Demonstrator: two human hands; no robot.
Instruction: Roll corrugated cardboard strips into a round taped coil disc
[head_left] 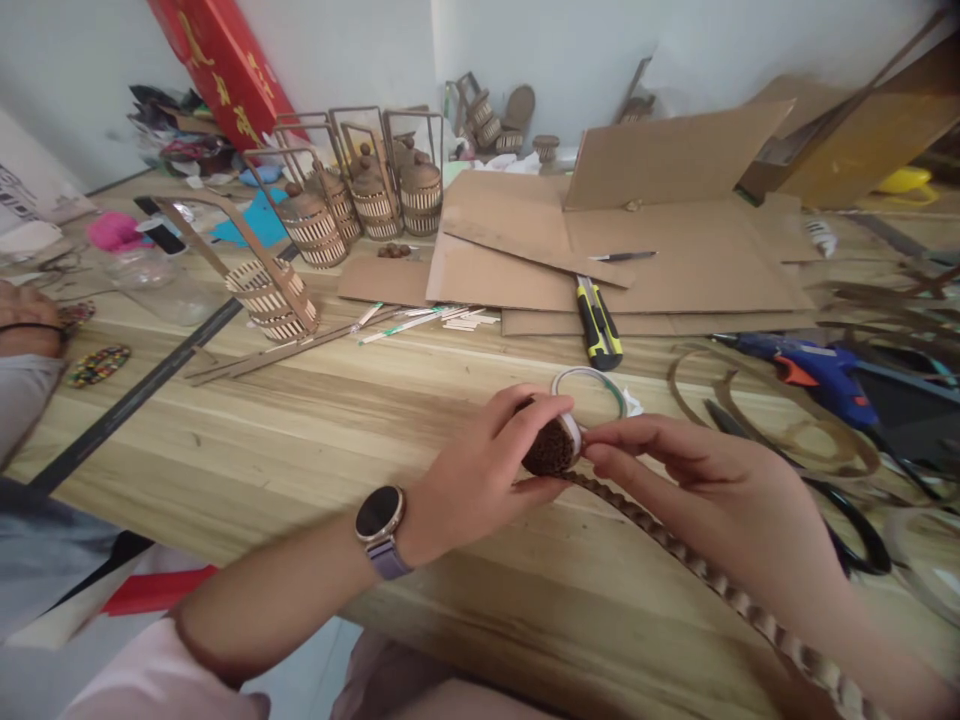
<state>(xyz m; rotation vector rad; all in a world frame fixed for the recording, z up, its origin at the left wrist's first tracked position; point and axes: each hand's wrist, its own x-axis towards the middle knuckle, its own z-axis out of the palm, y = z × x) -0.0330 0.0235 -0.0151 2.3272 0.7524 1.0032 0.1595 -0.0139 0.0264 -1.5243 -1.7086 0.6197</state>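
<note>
My left hand [466,480] is closed around a small dark brown coil of corrugated cardboard [549,450], its spiral end facing me. A white band [573,434] shows along the coil's right edge. From under the coil a long corrugated cardboard strip [694,565] runs down to the right, below my right hand [720,490]. Thumb and forefinger of that hand pinch together at the coil's right side; the small piece between them is mostly hidden. Just behind both hands lies a tape roll [582,372], with a crumpled white scrap [632,403] beside it.
A yellow-black utility knife [598,325] lies by cardboard sheets [517,255]. A blue glue gun [814,375], black scissors [862,545] and brown strips [787,440] are at right. Several small handled baskets [379,200] stand behind. Another person's hand [30,318] is at left.
</note>
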